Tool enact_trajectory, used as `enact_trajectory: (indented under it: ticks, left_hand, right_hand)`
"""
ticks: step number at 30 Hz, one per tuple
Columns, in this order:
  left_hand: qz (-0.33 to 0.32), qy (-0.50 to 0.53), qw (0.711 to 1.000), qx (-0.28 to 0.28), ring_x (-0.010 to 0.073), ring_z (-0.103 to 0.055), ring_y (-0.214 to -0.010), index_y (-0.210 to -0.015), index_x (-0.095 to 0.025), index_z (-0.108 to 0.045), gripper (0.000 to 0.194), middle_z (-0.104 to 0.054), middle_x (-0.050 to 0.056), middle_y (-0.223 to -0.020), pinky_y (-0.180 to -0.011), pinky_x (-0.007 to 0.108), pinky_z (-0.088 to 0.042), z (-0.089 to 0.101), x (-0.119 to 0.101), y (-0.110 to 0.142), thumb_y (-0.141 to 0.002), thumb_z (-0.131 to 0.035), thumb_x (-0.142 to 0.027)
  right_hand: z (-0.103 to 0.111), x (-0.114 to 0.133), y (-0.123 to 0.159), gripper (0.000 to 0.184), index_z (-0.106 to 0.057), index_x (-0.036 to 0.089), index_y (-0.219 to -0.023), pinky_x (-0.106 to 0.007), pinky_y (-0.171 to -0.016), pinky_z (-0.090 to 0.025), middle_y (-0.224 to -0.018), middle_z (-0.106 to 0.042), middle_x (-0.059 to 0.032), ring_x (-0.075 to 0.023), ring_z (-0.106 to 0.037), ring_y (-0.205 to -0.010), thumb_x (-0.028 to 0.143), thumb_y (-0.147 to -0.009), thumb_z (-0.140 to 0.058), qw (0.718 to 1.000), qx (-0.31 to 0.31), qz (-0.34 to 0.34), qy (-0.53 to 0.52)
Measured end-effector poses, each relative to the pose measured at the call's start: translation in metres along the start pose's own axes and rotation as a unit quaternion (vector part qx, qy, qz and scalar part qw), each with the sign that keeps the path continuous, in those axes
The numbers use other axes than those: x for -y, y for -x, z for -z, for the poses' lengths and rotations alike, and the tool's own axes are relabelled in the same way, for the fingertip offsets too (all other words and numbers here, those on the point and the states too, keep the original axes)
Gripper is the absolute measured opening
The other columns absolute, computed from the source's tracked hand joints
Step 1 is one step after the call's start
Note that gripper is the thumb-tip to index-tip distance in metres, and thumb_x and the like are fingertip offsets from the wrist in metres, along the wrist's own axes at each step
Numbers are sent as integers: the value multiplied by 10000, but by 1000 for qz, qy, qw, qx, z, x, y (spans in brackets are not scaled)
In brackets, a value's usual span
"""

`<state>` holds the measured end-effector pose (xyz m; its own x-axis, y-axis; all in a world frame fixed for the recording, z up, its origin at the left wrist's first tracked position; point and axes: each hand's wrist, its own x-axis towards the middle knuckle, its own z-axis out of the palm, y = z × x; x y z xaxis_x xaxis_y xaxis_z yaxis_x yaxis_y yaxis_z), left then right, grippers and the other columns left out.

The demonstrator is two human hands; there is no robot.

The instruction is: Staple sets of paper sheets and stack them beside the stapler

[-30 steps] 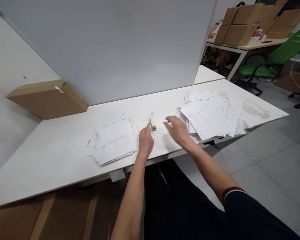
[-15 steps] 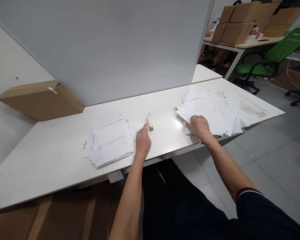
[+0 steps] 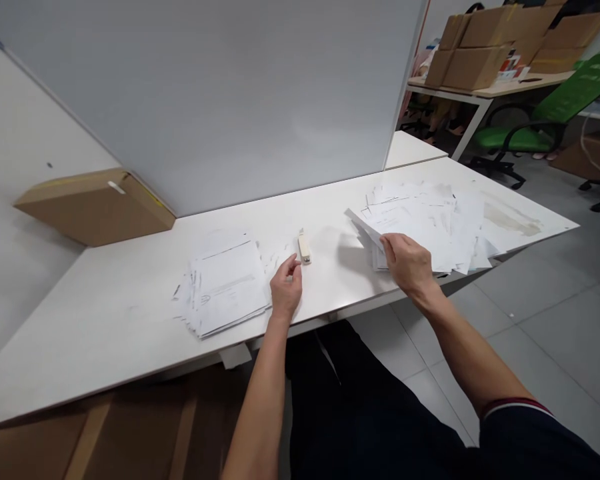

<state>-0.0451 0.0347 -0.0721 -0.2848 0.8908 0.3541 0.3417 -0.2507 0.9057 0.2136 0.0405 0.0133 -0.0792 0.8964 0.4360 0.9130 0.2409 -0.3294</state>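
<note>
My right hand [image 3: 409,263] pinches the near edge of a sheet of paper [image 3: 364,227], which is lifted and tilted above the right-hand heap. Below and behind it spreads a loose, untidy heap of papers [image 3: 430,217]. My left hand [image 3: 286,288] hovers at the table's front part with nothing in it, its fingers loosely bent and apart. Just beyond its fingertips lies a cream stapler [image 3: 305,247]. To the left of that hand sits a neater stack of printed papers [image 3: 230,287], its left edges fanned out.
The white table [image 3: 145,347] runs along a tall whiteboard panel [image 3: 240,100]. A cardboard box [image 3: 95,207] leans at the back left. Beyond the table's right end are a green chair [image 3: 515,139] and a desk with stacked cartons [image 3: 480,67]. More cardboard [image 3: 135,433] stands beneath the table.
My right hand has raised a sheet of paper off the heap, which it was resting on before. My left hand's fingers have curled and drawn back slightly from beside the stapler.
</note>
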Motion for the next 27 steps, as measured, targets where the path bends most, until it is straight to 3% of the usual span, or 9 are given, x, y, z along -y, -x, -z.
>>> enact_trajectory:
  ticks: [2, 6, 8, 11, 13, 17, 19, 21, 27]
  left_hand:
    - [64, 135, 988, 41, 191, -612, -967, -1217, -197, -557, 502, -660, 92, -1069, -906, 356, -464, 3, -2, 1, -748, -658, -346]
    - [143, 308, 928, 156, 231, -585, -1099, -1211, -208, -572, 647, -620, 119, -1207, -972, 382, -435, 12, -6, 2, -631, -764, -420]
    - [171, 332, 912, 166, 254, -588, -1098, -1075, -180, -659, 553, -671, 119, -1113, -976, 397, -438, 15, -9, 4, -593, -789, -419]
    - [202, 337, 911, 129, 259, -606, -1072, -898, -168, -717, 366, -717, 97, -990, -986, 404, -439, 16, -12, 5, -603, -791, -371]
    - [204, 345, 911, 96, 253, -602, -1082, -892, -180, -721, 330, -718, 84, -998, -994, 401, -435, 15, -13, 4, -620, -781, -357]
    - [222, 351, 907, 73, 269, -599, -1092, -921, -170, -718, 361, -713, 98, -1010, -993, 424, -433, 11, -13, 2, -606, -790, -331]
    - [225, 349, 907, 71, 275, -601, -1090, -926, -161, -717, 375, -710, 107, -1015, -992, 434, -431, 10, -14, 2, -601, -793, -329]
    - [228, 350, 906, 68, 280, -602, -1087, -927, -156, -715, 385, -710, 111, -1014, -986, 438, -436, 9, -15, 2, -594, -795, -332]
    - [237, 365, 898, 60, 282, -593, -1103, -908, -147, -712, 374, -713, 111, -1004, -986, 430, -441, 9, -14, 1, -581, -800, -306]
  right_hand:
    - [11, 18, 14, 358, -646, 189, -980, -304, -700, -437, -952, -683, -97, -206, -607, -829, 381, -944, -346, 993, -21, 14, -117]
    - [16, 52, 35, 253, -668, 225, -831, -283, -629, -444, -793, -682, -39, -174, -598, -690, 395, -881, -488, 953, -6, -24, -302]
    - [10, 59, 39, 240, -655, 217, -764, -270, -589, -430, -723, -660, -26, -163, -582, -651, 400, -856, -529, 928, 18, -46, -370]
    - [-4, 53, 32, 335, -633, 197, -719, -261, -560, -424, -677, -631, -25, -152, -565, -620, 473, -858, -503, 902, 94, -64, -417]
    - [-14, 37, 18, 388, -639, 185, -772, -274, -592, -443, -724, -642, -45, -161, -576, -656, 498, -886, -439, 919, 116, -65, -372]
    - [-34, -3, -18, 305, -599, 117, -1044, -386, -832, -415, -1128, -595, -186, -285, -509, -1054, 354, -883, -496, 996, 0, -55, -70]
    - [-44, -17, -31, 340, -566, 75, -1083, -420, -862, -382, -1193, -542, -239, -335, -446, -1120, 311, -837, -563, 996, 2, -73, 51]
    - [-52, -25, -38, 338, -571, 63, -1043, -415, -836, -382, -1110, -577, -242, -335, -473, -1059, 314, -816, -586, 989, 43, -95, 101]
    - [-52, -32, -40, 307, -648, 88, -889, -375, -834, -365, -964, -647, -192, -285, -538, -957, 304, -897, -430, 988, 94, -87, 82]
